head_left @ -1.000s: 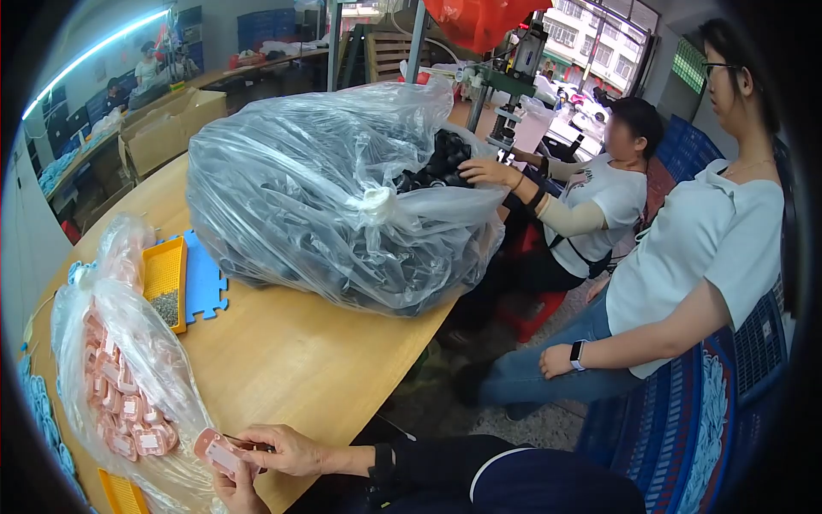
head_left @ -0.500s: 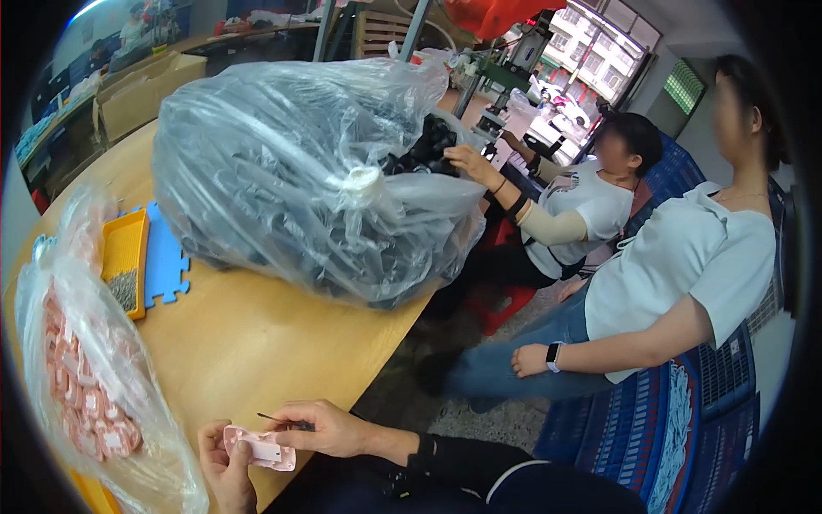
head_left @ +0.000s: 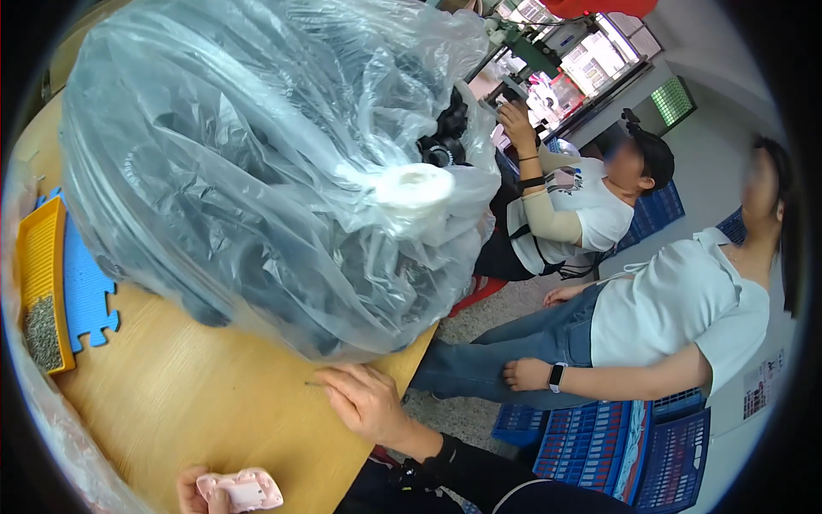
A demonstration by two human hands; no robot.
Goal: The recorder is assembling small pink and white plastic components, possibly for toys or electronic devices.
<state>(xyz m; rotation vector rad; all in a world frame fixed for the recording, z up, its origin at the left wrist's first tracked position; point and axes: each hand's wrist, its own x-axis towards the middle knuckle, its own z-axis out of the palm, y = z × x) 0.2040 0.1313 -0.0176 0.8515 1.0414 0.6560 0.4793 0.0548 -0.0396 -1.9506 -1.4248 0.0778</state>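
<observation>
My left hand (head_left: 199, 497), low in the view, grips a pale pink plastic shell (head_left: 244, 491) with a white rectangular panel on its face. Over the table to its right, my right hand (head_left: 368, 404) has its fingers closed round a thin dark pointed tool (head_left: 313, 384); most of the tool is hidden by the hand. Just beyond those fingers bulges a big clear plastic bag (head_left: 257, 188) of black parts. Some black parts (head_left: 447, 137) show at the bag's opening.
A yellow tray (head_left: 53, 257) holding small grey metal pieces stands at the left by a blue foam mat (head_left: 88, 295). Another clear bag (head_left: 77, 454) lines the left edge. A seated person (head_left: 574, 201) and a standing person (head_left: 676, 317) are right of the table (head_left: 205, 385), with blue crates (head_left: 591, 437) behind.
My right hand has moved away from the pink shell, forward toward the large bag, with the tool still in it. The view has shifted nearer the bag. The seated person's hand has left the bag's opening.
</observation>
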